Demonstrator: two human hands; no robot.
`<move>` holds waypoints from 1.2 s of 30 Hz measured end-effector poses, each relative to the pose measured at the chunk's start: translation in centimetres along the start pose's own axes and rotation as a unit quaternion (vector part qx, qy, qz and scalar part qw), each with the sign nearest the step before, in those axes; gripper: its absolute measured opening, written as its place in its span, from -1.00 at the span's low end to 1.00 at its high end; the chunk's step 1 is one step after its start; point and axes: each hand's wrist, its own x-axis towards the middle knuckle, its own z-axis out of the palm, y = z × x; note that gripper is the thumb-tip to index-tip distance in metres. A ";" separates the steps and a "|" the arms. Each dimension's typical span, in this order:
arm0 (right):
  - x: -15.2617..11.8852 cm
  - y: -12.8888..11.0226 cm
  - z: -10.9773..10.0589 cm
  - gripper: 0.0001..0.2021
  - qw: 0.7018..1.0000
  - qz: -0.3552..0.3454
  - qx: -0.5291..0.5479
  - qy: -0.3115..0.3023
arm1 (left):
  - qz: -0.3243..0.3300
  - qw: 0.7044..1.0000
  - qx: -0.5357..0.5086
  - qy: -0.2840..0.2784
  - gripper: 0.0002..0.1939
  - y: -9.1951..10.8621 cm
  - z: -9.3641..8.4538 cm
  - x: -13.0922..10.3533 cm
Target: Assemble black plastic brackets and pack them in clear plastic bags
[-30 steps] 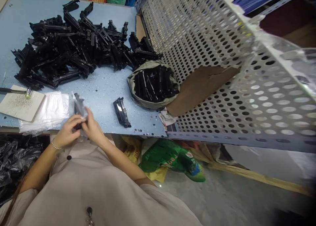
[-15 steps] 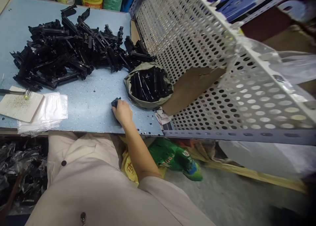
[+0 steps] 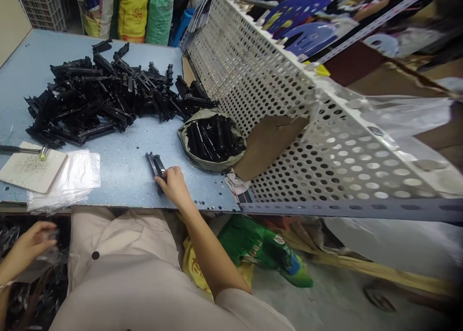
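I have the black part (image 3: 154, 164) grasped in my nearer right hand (image 3: 175, 185), left of the cloth bag (image 3: 210, 166), its long axis running away from me; my left hand (image 3: 33, 245), farther left, I cannot read.

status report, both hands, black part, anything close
Right hand gripping lone black part on blue table. Left hand low near bagged items, grip unclear. Filled sack to part's right, not touching.

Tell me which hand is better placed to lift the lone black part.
Right, I'd judge: the right hand grasps the lone black part, while the left hand is off the table.
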 end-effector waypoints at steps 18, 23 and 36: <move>1.2 -7.8 3.1 -0.63 0.664 0.173 0.671 -0.280 | 0.434 0.891 -0.033 0.129 -0.61 15.7 13.7 13.1; 1.7 -7.7 3.6 -0.62 0.645 0.194 0.691 -0.262 | 0.393 0.883 0.184 0.181 -0.72 13.0 11.1 12.2; -4.2 -8.9 2.6 -0.43 0.594 0.234 0.667 -0.383 | 0.443 0.869 0.103 0.195 -0.39 14.0 12.2 12.2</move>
